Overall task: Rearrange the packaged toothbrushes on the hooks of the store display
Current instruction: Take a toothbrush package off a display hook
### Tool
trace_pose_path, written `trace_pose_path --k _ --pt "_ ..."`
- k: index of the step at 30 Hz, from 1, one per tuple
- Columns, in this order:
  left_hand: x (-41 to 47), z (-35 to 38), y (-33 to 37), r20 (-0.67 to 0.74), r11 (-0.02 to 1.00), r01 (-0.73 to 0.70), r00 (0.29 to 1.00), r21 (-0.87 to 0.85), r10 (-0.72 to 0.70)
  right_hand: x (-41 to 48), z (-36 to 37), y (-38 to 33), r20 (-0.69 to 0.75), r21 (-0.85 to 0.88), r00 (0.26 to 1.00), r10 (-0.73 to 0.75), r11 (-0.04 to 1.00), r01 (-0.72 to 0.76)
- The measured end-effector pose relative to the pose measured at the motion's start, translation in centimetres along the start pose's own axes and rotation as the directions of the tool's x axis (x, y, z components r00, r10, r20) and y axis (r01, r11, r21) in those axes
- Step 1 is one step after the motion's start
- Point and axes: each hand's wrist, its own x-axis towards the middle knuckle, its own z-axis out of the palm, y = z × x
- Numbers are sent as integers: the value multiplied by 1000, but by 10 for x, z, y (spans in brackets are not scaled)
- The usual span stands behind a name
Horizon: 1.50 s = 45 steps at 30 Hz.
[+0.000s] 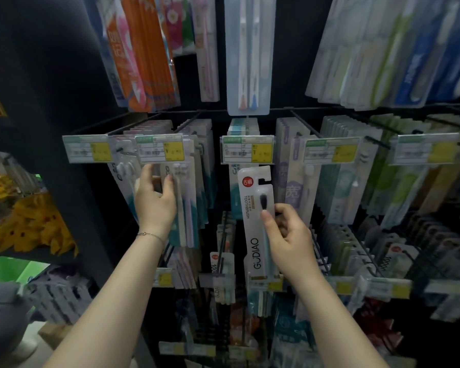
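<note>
My right hand (287, 236) grips a white packaged toothbrush (254, 227) with a red round logo and a dark brush head. It holds the pack upright in front of the display, just below the centre price tag (247, 150). My left hand (154, 200) reaches to the second hook from the left, its fingers around the front hanging pack of pastel toothbrushes (185, 208) under a price tag (161, 148). Rows of packaged toothbrushes hang on black wire hooks (303, 126) across the middle row.
More packs hang on the row above (247, 54) and on the lower rows (222, 272). A dark shelf post (64, 128) stands at the left, with yellow goods (35, 224) and a green bin (8, 269) beyond it.
</note>
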Motion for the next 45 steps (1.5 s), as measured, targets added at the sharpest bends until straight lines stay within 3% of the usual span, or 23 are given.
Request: trace_pose_path --k 8,17,22,25,32,45 --pt "-35 -2 11 -171 993 -74 984 -96 56 -3 -20 4 -39 -25 999 0 1000 -1" --pt "-99 38 51 122 964 -254 957 -80 262 -1 -69 19 4 -53 1000 12 999 -12" --pt "-146 80 78 441 977 -171 873 -126 210 6 -107 29 17 -23 1000 -14 1000 15" --pt "-169 107 86 551 977 -159 808 -141 210 7 -128 35 35 -9 999 -33 999 34" --pt "-202 148 102 541 981 -78 825 -177 163 6 -170 49 27 -33 999 -26 999 27" --pt "-205 214 132 682 965 -77 694 -249 231 8 -230 54 -139 -118 990 5 993 -21"
